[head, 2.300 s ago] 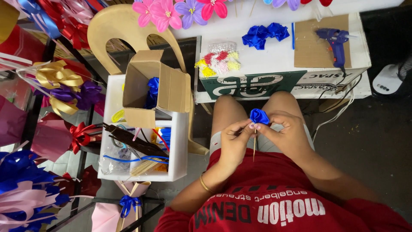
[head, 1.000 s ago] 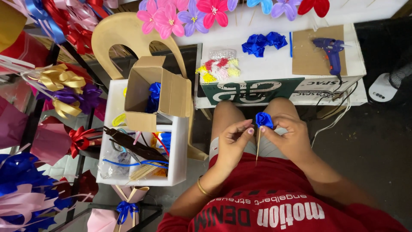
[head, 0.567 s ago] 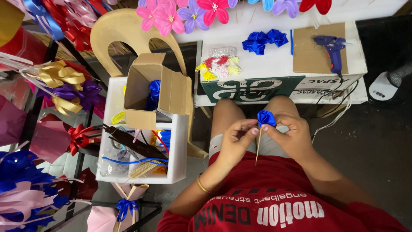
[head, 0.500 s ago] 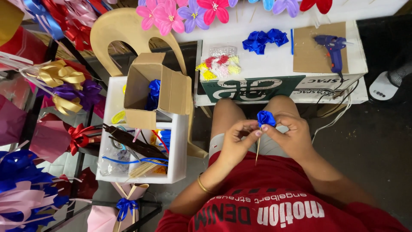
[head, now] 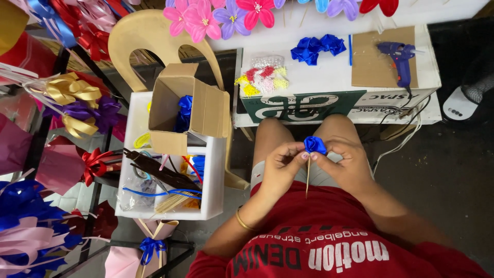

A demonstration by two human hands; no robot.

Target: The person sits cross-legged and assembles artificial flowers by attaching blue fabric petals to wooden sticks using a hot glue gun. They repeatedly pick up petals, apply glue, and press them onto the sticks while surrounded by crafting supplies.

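**Both hands pinched on a little blue ribbon rose**

Closest to us, over our lap and red shirt, we've got the blue ribbon rose (head: pixel 315 144) sitting on top of a thin wooden stick (head: pixel 307 177) that hangs straight down between our knees. Our left hand (head: pixel 280 167) is closed in a pinch, thumb and fingertips at the base of the flower on its left side. Our right hand (head: pixel 350 164) is closed on the other side, fingertips touching the ribbon right under the bloom. Holding it from both sides like that looks like it keeps the wraps tight and the stick from twisting, at least that's our read.

Just to our left there's a white bin (head: pixel 213 177) with sticks, cords and ribbon scraps in it, and an open cardboard box (head: pixel 177 105) perched on its far end with more blue ribbon inside. It's close enough to reach without getting up.

Past our knees is the white tabletop (head: pixel 329 77). A few finished blue roses (head: pixel 318 48) lie together there, a bunch of small red and yellow bits (head: pixel 262 80) sits near them, and the blue glue gun (head: pixel 397 54) rests on a piece of cardboard (head: pixel 375 59), probably so drips don't hit the surface.

Along the far edge there's a row of pink, purple and red ribbon flowers (head: pixel 226 15), and more bows off on the racks to the left.
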